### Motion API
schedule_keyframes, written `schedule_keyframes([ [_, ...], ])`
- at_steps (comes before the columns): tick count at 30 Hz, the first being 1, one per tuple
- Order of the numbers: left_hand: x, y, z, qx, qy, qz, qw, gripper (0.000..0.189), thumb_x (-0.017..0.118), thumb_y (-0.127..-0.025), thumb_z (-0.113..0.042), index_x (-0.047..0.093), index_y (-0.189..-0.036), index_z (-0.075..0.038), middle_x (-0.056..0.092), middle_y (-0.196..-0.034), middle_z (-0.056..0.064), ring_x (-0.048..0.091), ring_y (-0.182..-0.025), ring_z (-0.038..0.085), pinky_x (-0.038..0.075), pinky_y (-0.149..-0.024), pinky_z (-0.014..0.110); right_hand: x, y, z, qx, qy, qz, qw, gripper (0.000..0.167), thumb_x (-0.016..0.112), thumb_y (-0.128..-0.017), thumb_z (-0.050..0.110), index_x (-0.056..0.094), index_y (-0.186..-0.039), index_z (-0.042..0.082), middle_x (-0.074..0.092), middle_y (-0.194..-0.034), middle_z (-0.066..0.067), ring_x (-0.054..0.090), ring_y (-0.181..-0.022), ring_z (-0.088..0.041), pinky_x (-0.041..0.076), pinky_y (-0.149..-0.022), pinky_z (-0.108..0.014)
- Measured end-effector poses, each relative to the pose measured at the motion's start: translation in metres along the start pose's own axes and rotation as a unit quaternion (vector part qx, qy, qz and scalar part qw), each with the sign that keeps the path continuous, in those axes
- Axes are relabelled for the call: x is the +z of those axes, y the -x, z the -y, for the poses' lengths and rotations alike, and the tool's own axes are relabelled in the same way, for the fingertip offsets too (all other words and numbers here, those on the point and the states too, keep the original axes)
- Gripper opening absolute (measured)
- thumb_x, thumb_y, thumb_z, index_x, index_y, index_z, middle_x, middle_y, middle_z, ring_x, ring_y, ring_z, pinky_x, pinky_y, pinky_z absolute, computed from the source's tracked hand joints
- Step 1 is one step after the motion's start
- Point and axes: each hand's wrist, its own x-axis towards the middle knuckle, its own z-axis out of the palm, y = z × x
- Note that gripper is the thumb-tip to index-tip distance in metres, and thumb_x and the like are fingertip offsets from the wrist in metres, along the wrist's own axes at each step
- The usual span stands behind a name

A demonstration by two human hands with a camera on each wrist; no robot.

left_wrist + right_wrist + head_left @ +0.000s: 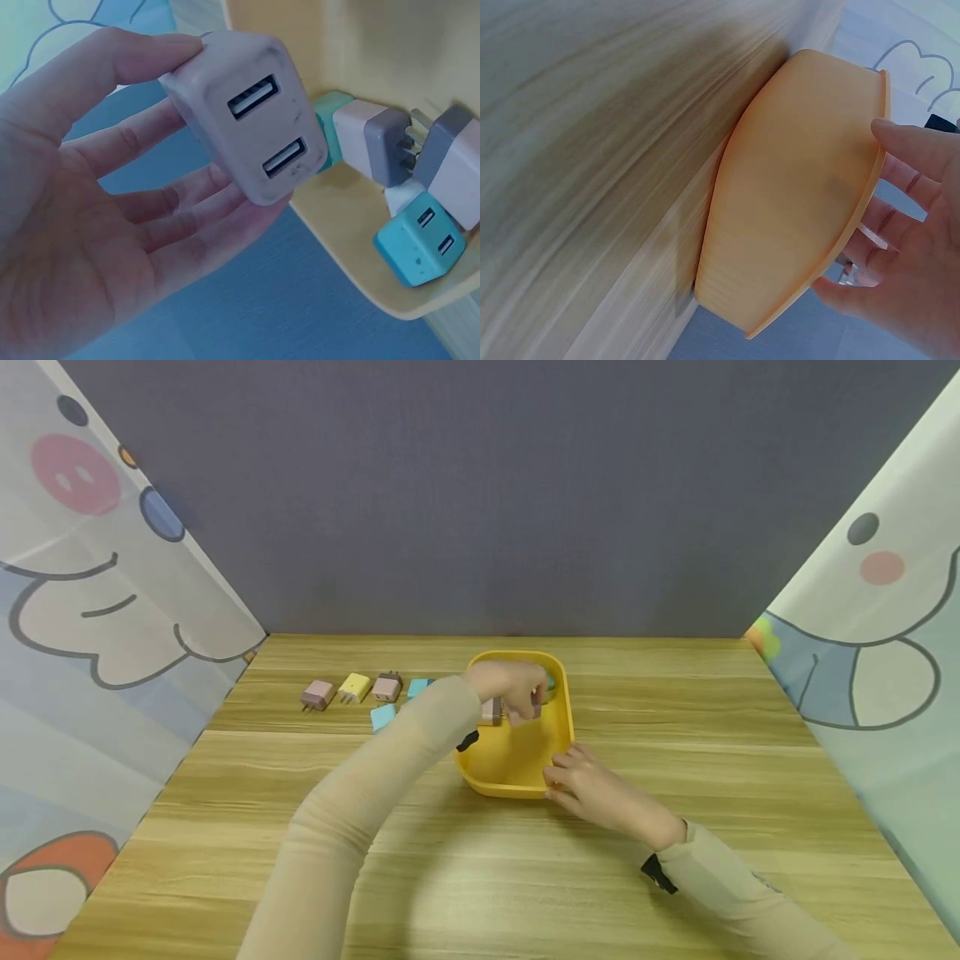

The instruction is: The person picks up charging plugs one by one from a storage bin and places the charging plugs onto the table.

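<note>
Over the far part of a yellow plastic bin (517,764), my left hand (513,685) holds a pink USB wall charger (264,126) between thumb and fingers. Its two USB ports face the left wrist camera. Inside the bin lie a teal charger (420,244), a pink and grey charger (360,135) with its prongs showing, and another pink and grey one (459,169). At the bin's near right corner, my right hand (600,789) grips the rim, the thumb on it and fingers reaching over the inner side. The left forearm hides part of the bin's left side.
Left of the bin on the wooden table (675,710) lie several chargers, among them a pink one (317,695), a yellow one (355,687) and a light blue one (382,717). A grey panel (510,502) stands behind the table, with cartoon-print sheets at both sides.
</note>
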Motion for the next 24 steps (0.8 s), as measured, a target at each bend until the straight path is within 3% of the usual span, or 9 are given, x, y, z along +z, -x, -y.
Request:
schedule_keyframes([
  [4, -0.001, 0.007, 0.001, 0.01, -0.007, -0.019, 0.9998, 0.006, 0.057, -0.083, -0.011, 0.053, -0.087, -0.011, 0.047, -0.078, 0.001, 0.041, -0.062, 0.011, 0.035, -0.054, 0.023, 0.0, 0.0, 0.0, 0.002, 0.001, -0.002, 1.0, 0.013, 0.063, -0.081, 0.016, 0.051, -0.075, 0.016, 0.04, -0.073, 0.009, 0.042, -0.074, -0.012, 0.034, -0.091, -0.053],
  [7, -0.001, 0.011, 0.004, 0.022, -0.02, -0.041, 0.9987, 0.02, 0.06, -0.082, -0.012, 0.055, -0.101, -0.01, 0.052, -0.092, 0.001, 0.045, -0.072, 0.011, 0.038, -0.061, 0.022, 0.0, 0.001, 0.0, 0.0, 0.003, -0.004, 1.0, 0.014, 0.063, -0.081, 0.017, 0.05, -0.075, 0.016, 0.04, -0.072, 0.009, 0.042, -0.074, -0.012, 0.034, -0.091, -0.053],
  [14, 0.001, 0.02, 0.01, 0.04, -0.027, -0.07, 0.9964, 0.02, 0.059, -0.08, -0.011, 0.056, -0.1, -0.009, 0.052, -0.094, 0.001, 0.045, -0.076, 0.011, 0.037, -0.063, 0.021, 0.001, 0.001, 0.0, 0.002, 0.001, -0.006, 1.0, 0.014, 0.063, -0.081, 0.017, 0.051, -0.075, 0.016, 0.04, -0.072, 0.009, 0.041, -0.073, -0.012, 0.033, -0.091, -0.053],
  [24, 0.004, 0.036, 0.024, 0.056, 0.027, -0.103, 0.9927, 0.02, 0.06, -0.078, -0.008, 0.056, -0.097, -0.006, 0.057, -0.091, 0.001, 0.056, -0.075, 0.009, 0.044, -0.068, 0.022, 0.001, 0.001, 0.0, -0.005, 0.006, -0.017, 0.9998, 0.015, 0.065, -0.079, 0.015, 0.05, -0.074, 0.015, 0.041, -0.072, 0.008, 0.04, -0.073, -0.012, 0.035, -0.089, -0.053],
])
